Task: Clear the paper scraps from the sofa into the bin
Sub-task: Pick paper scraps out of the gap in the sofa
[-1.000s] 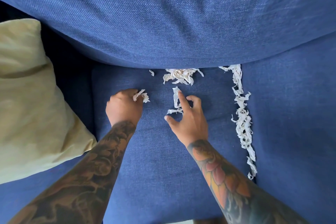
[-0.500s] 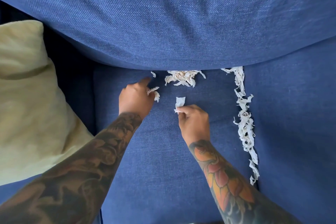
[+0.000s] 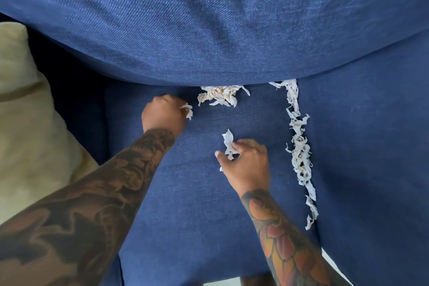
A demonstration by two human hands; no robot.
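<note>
White paper scraps lie on the blue sofa seat (image 3: 197, 193). A small heap of scraps (image 3: 219, 97) sits against the back cushion, and a long line of scraps (image 3: 299, 151) runs down the gap between the two seat cushions. My left hand (image 3: 164, 116) is a fist just left of the heap, with a few scraps (image 3: 188, 110) sticking out of it. My right hand (image 3: 248, 165) is lower on the seat and pinches a strip of paper (image 3: 228, 144) between thumb and fingers. No bin is in view.
A pale yellow pillow (image 3: 30, 137) leans at the left end of the sofa. The big blue back cushion (image 3: 209, 25) overhangs the seat. A second seat cushion (image 3: 371, 169) lies to the right of the scrap line.
My left hand moved up toward the back cushion and closed where a single small scrap lay. My right hand gathered the loose strip off the seat and now holds it.
</note>
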